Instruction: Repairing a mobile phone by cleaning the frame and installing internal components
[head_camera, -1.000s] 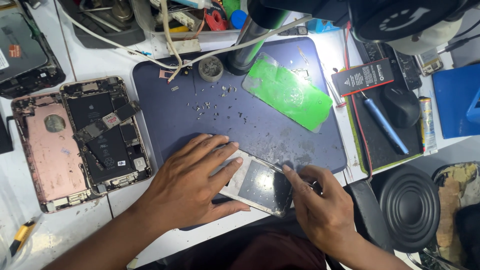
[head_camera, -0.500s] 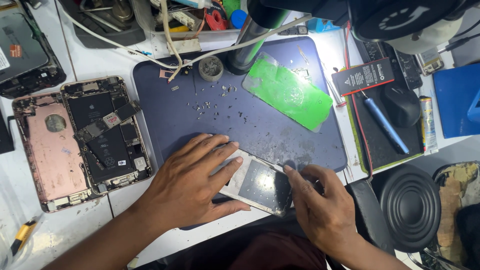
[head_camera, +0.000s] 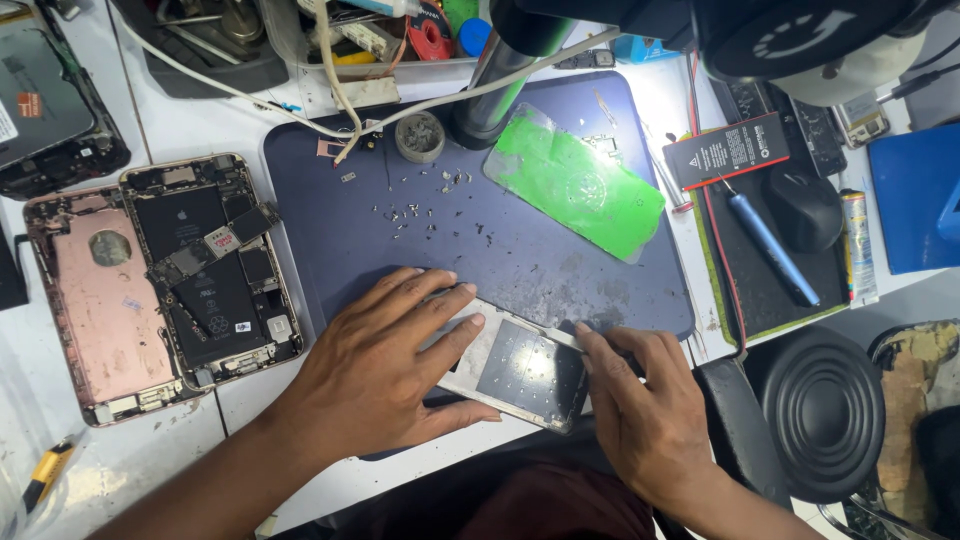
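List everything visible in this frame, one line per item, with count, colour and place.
work mat: one, dark blue, centre of the bench
metal plate: one, silver-grey, near edge of mat, under both hands
green sheet: one, bright green, upper right of mat
small screws: many, grey, scattered on upper mat
opened phone: one, black insides, left of mat
phone back shell: one, pink, far left
blue-handled tool: one, right of mat
round speaker: one, black, lower right
left hand: one, flat on the plate
right hand: one, fingers at the plate's right edge
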